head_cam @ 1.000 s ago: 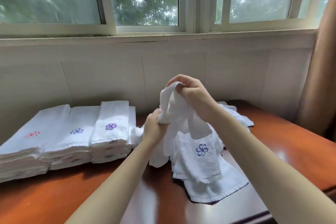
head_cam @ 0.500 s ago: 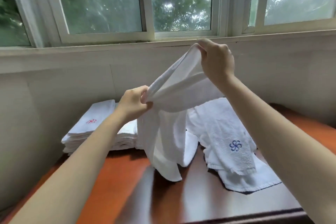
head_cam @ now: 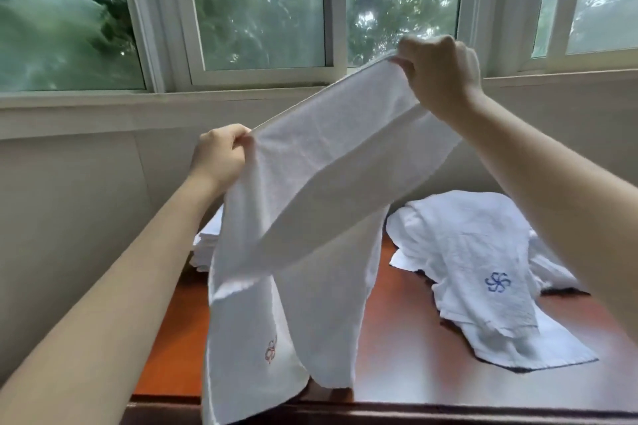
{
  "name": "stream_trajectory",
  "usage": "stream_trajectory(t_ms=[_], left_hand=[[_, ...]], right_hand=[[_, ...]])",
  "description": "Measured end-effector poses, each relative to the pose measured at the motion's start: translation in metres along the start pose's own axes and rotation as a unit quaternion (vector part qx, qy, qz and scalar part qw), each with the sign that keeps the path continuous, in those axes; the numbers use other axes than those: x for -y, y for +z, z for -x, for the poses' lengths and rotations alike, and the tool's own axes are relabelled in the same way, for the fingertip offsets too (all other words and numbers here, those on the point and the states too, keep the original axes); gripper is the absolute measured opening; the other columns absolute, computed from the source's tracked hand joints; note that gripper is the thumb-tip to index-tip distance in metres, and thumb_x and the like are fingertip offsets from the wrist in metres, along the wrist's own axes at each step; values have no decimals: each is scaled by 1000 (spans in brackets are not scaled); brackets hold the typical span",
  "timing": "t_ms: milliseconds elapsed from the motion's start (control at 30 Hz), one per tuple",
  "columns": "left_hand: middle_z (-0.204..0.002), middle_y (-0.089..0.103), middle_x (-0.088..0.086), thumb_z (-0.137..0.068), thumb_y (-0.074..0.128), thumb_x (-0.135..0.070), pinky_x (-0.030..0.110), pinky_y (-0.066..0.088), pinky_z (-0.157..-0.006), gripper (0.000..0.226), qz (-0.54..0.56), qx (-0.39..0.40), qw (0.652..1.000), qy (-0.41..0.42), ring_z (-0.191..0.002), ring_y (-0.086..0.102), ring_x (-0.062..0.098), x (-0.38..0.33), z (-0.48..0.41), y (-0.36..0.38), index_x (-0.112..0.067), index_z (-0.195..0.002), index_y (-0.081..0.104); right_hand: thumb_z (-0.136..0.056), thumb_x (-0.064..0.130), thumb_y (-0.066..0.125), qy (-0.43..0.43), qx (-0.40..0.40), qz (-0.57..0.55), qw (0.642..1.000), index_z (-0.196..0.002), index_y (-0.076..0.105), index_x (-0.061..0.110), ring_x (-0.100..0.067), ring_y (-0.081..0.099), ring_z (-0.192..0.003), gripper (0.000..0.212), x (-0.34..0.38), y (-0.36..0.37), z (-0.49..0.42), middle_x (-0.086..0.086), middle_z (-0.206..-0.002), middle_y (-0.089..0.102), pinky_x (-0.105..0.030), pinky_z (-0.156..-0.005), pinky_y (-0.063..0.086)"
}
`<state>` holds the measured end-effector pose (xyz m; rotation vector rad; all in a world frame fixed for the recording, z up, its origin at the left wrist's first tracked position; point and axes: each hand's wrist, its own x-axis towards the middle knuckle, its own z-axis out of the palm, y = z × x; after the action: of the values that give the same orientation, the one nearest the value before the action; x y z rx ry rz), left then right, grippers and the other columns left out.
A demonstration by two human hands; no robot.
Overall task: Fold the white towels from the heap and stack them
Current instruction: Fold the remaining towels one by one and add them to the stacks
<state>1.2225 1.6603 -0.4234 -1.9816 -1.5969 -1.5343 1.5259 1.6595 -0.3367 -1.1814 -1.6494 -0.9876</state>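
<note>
Well above the worktop (head_cam: 414, 366), in the head view, both hands hold one white towel (head_cam: 321, 162) stretched out in the air. The left hand (head_cam: 221, 155) has its fingers curled and pinches the towel's top edge at its lower, left end. The right hand (head_cam: 438, 76) is raised higher, in front of the window (head_cam: 262, 10), and its curled fingers and thumb pinch the same edge at the other end. The top edge therefore runs on a slant, rising from left to right. From it the cloth hangs in two long folds. The left fold drops past the near edge of the worktop and carries a small red embroidered mark (head_cam: 271, 350) low down. The right fold ends close over the wood by the near edge; whether it touches cannot be told.

The heap of unfolded white towels (head_cam: 459, 238) lies on the right part of the reddish-brown worktop, reaching from the far side toward the near edge, partly hidden by the right forearm. Its topmost towel shows a blue pinwheel mark (head_cam: 498, 282). At the far left corner a stack of folded white towels (head_cam: 206, 247) peeks out between the left forearm and the hanging towel; most of it is hidden. Behind the worktop stands a pale wall (head_cam: 69, 190).
</note>
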Motion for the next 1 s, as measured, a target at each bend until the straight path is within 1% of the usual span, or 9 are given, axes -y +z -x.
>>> stream_trajectory(t_ms=[133, 300, 400, 467, 567, 633, 767, 867, 1000], left_hand=[[-84, 58, 9, -95, 40, -10, 29, 32, -66, 19, -7, 13, 997, -76, -78, 48, 28, 17, 6, 8, -10, -96, 59], [-78, 64, 3, -84, 72, -26, 25, 43, -67, 17, 166, 204, 962, -72, -69, 56, 12, 32, 16, -5, -12, -85, 63], [-57, 51, -4, -84, 72, -24, 23, 35, -52, 27, 10, 256, 965, -58, -59, 50, 12, 37, 11, -4, -10, -65, 59], [-69, 57, 5, -88, 61, -21, 28, 37, -61, 26, -143, 191, 968, -80, -78, 59, 28, 37, 6, -1, -12, -64, 58], [-104, 60, 13, -82, 52, -8, 36, 44, -80, 23, -214, 59, 962, -160, -101, 58, 40, 39, 5, 1, -21, -85, 70], [-113, 57, 14, -83, 49, -5, 38, 44, -86, 32, -243, 36, 953, -180, -106, 57, 41, 45, 7, 2, -21, -99, 71], [-114, 61, 19, -86, 49, -1, 40, 46, -86, 31, -315, 49, 927, -198, -107, 59, 41, 50, 5, 1, -12, -106, 70], [-114, 62, 24, -87, 50, 4, 43, 49, -85, 28, -297, 31, 918, -261, -108, 59, 42, 53, 7, -6, -3, -107, 68], [-113, 61, 26, -88, 48, 3, 40, 47, -82, 26, -154, -54, 942, -293, -104, 58, 44, 55, 4, -20, -2, -106, 66]], right_hand=[[-97, 46, 43, -25, 91, 20, 995, -96, 61, 5, -41, 65, -76, 44, 4, 25, 18, -25, -80, 66, -34, -61, 35], [-98, 46, 39, 15, 163, 67, 984, -102, 61, 8, -44, 65, -85, 44, -19, 45, 43, -27, -92, 66, -36, -63, 35], [-99, 45, 40, 48, 174, 71, 981, -102, 60, 9, -44, 64, -85, 42, -27, 51, 52, -26, -93, 66, -35, -64, 35], [-100, 43, 40, 77, 173, 67, 979, -103, 61, 9, -44, 63, -88, 40, -29, 52, 51, -27, -95, 65, -35, -65, 35], [-100, 36, 42, 98, 145, 64, 982, -103, 62, 7, -45, 63, -88, 35, -32, 47, 44, -28, -94, 65, -34, -65, 34], [-101, 32, 42, 102, 127, 66, 985, -103, 61, 6, -45, 63, -87, 32, -36, 41, 39, -29, -93, 64, -34, -64, 34], [-101, 20, 40, 122, 119, 78, 982, -105, 58, 5, -47, 62, -88, 24, -45, 28, 40, -30, -96, 64, -36, -65, 34], [-97, 7, 41, 161, 131, 74, 975, -106, 58, 6, -46, 60, -93, 20, -48, 17, 47, -27, -105, 63, -36, -68, 35], [-91, -3, 43, 203, 100, 58, 972, -106, 59, 4, -46, 60, -95, 23, -42, -7, 45, -26, -103, 63, -39, -73, 42]])
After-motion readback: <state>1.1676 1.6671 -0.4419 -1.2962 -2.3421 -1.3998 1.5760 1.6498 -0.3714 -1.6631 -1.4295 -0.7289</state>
